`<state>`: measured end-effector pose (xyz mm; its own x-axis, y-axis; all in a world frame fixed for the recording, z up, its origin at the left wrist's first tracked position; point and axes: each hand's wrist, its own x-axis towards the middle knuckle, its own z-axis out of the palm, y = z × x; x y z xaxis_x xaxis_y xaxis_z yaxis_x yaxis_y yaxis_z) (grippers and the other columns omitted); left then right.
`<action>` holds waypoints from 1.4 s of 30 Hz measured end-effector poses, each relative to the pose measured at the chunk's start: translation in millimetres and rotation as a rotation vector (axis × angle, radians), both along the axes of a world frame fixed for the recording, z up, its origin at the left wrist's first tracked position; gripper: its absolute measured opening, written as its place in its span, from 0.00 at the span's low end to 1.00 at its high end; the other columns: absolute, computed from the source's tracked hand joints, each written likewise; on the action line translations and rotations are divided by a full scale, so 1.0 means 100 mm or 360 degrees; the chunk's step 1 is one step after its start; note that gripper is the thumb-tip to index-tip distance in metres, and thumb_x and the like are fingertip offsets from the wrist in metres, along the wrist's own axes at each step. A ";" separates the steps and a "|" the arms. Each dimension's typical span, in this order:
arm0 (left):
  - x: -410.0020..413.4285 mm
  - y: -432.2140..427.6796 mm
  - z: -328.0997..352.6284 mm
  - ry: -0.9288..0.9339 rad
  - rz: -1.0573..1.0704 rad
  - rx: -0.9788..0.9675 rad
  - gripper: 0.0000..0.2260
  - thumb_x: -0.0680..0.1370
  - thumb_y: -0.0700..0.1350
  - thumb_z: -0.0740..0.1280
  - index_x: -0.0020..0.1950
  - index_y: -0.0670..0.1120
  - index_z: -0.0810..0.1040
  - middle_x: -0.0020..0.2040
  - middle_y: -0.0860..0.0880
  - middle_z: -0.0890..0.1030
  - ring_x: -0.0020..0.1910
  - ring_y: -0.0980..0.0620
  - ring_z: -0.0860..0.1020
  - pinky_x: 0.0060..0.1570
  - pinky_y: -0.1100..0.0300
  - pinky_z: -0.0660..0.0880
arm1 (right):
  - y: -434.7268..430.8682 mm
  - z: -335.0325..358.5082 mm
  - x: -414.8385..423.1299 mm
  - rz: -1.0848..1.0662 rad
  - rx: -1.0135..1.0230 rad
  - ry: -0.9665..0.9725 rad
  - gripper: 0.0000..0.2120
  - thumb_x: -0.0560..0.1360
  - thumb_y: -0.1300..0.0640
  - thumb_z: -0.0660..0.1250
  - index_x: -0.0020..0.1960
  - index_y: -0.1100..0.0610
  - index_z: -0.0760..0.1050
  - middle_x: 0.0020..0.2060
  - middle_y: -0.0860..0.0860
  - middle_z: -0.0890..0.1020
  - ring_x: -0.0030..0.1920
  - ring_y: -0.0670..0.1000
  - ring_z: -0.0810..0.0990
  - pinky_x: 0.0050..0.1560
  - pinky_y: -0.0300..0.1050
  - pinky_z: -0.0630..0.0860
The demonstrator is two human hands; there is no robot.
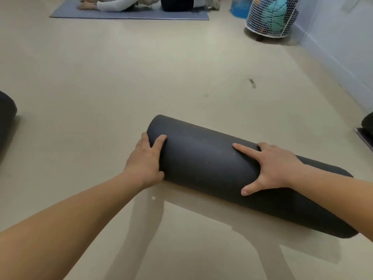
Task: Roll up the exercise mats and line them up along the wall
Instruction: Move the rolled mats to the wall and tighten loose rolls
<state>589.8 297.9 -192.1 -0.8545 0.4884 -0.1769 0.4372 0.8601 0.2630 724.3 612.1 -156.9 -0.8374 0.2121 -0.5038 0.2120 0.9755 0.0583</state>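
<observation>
A dark grey exercise mat [203, 158], fully rolled into a thick cylinder, lies on the beige floor in front of me, slanting from upper left to lower right. My left hand [146, 161] cups its left end, thumb on top and fingers around the far side. My right hand [270, 168] rests on top of the roll near its middle, fingers spread and pressed on the surface. Another dark rolled mat [6, 122] shows partly at the left edge. A grey-blue mat [129, 15] lies flat on the floor far ahead.
A person in white sleeves and dark clothes kneels folded forward on the flat mat [139, 4]. A white wire basket [271, 17] with coloured items stands by the pale wall [343, 47] on the right. A dark object [367, 126] sits at the right edge.
</observation>
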 end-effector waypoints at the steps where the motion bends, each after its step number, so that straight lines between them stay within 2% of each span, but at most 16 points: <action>1: 0.02 0.22 0.02 -0.0020 -0.0086 -0.0022 0.56 0.68 0.56 0.80 0.82 0.64 0.41 0.81 0.43 0.50 0.77 0.38 0.63 0.70 0.47 0.74 | 0.16 0.03 0.16 -0.0074 -0.0008 -0.0021 0.65 0.47 0.11 0.63 0.74 0.22 0.29 0.69 0.52 0.68 0.67 0.57 0.72 0.60 0.53 0.78; 3: 0.11 0.66 0.07 -0.0056 -0.0237 -0.0094 0.61 0.67 0.63 0.79 0.81 0.66 0.34 0.83 0.41 0.44 0.81 0.38 0.56 0.75 0.47 0.69 | 0.42 0.06 0.52 -0.0235 -0.0032 -0.0064 0.66 0.46 0.10 0.62 0.73 0.22 0.30 0.68 0.50 0.69 0.66 0.56 0.74 0.59 0.52 0.78; 5: 0.24 1.08 0.14 -0.0047 -0.0367 -0.0181 0.63 0.66 0.67 0.79 0.81 0.66 0.32 0.83 0.38 0.44 0.82 0.37 0.54 0.75 0.45 0.69 | 0.63 0.05 0.90 -0.0371 -0.0048 -0.0072 0.65 0.47 0.10 0.62 0.74 0.22 0.29 0.69 0.50 0.69 0.66 0.56 0.74 0.59 0.52 0.79; 8: 0.46 1.67 0.22 0.0042 -0.0530 -0.0270 0.64 0.65 0.67 0.80 0.82 0.64 0.34 0.82 0.37 0.49 0.79 0.37 0.61 0.69 0.44 0.74 | 0.88 -0.02 1.47 -0.0503 -0.0015 -0.0031 0.63 0.51 0.10 0.60 0.74 0.24 0.27 0.70 0.53 0.68 0.67 0.57 0.72 0.60 0.53 0.78; 11: 0.73 2.19 0.25 0.0072 -0.0690 -0.0276 0.63 0.65 0.65 0.81 0.82 0.65 0.35 0.81 0.38 0.51 0.76 0.38 0.63 0.64 0.45 0.77 | 1.07 -0.08 1.98 -0.0671 0.0012 0.0013 0.64 0.52 0.12 0.63 0.73 0.26 0.25 0.74 0.56 0.65 0.71 0.59 0.69 0.65 0.57 0.75; 14: 1.05 2.71 0.23 0.0114 -0.0910 -0.0294 0.63 0.65 0.66 0.80 0.82 0.65 0.35 0.79 0.39 0.53 0.74 0.39 0.65 0.60 0.46 0.78 | 1.22 -0.14 2.55 -0.0873 0.0035 -0.0010 0.72 0.50 0.15 0.69 0.74 0.31 0.22 0.80 0.60 0.55 0.79 0.64 0.59 0.73 0.67 0.66; 17: 1.43 3.21 0.17 0.0164 -0.1093 -0.0303 0.63 0.65 0.67 0.80 0.82 0.64 0.34 0.77 0.40 0.56 0.73 0.39 0.67 0.58 0.47 0.78 | 1.34 -0.23 3.11 -0.1044 0.0091 0.0032 0.75 0.50 0.17 0.72 0.75 0.34 0.20 0.82 0.61 0.49 0.81 0.66 0.52 0.75 0.72 0.60; 24: 2.24 4.25 0.17 0.0156 -0.1437 -0.0341 0.65 0.62 0.68 0.81 0.82 0.66 0.34 0.77 0.39 0.58 0.70 0.38 0.70 0.57 0.45 0.80 | 1.63 -0.25 4.13 -0.1395 0.0072 0.0077 0.74 0.52 0.19 0.74 0.77 0.34 0.24 0.81 0.61 0.51 0.80 0.66 0.54 0.73 0.73 0.60; 33: 3.67 4.76 0.08 0.0185 -0.1744 -0.0300 0.63 0.67 0.69 0.78 0.82 0.63 0.32 0.79 0.37 0.54 0.72 0.39 0.68 0.59 0.48 0.79 | 1.63 -0.12 5.56 -0.1729 0.0160 -0.0012 0.74 0.50 0.19 0.73 0.75 0.31 0.22 0.83 0.58 0.49 0.82 0.62 0.51 0.75 0.68 0.61; 39: 4.71 4.82 -0.04 0.0156 -0.1940 -0.0232 0.61 0.68 0.70 0.76 0.82 0.62 0.32 0.78 0.36 0.54 0.70 0.39 0.69 0.56 0.49 0.79 | 1.40 -0.02 6.51 -0.1973 0.0179 -0.0108 0.75 0.50 0.21 0.75 0.76 0.32 0.23 0.83 0.58 0.47 0.83 0.61 0.48 0.79 0.68 0.55; 42: 5.19 4.88 -0.06 0.0138 -0.2053 -0.0236 0.59 0.70 0.70 0.75 0.82 0.62 0.32 0.79 0.36 0.53 0.72 0.39 0.69 0.58 0.49 0.79 | 1.33 0.04 6.95 -0.2069 0.0161 -0.0174 0.74 0.52 0.23 0.76 0.77 0.33 0.25 0.83 0.57 0.47 0.83 0.61 0.47 0.80 0.68 0.53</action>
<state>1108.9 786.2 -198.2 0.2023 0.9420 -0.2677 0.9762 -0.1723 0.1314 1419.4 745.4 -153.1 0.0512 0.8701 -0.4903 0.9793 0.0526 0.1957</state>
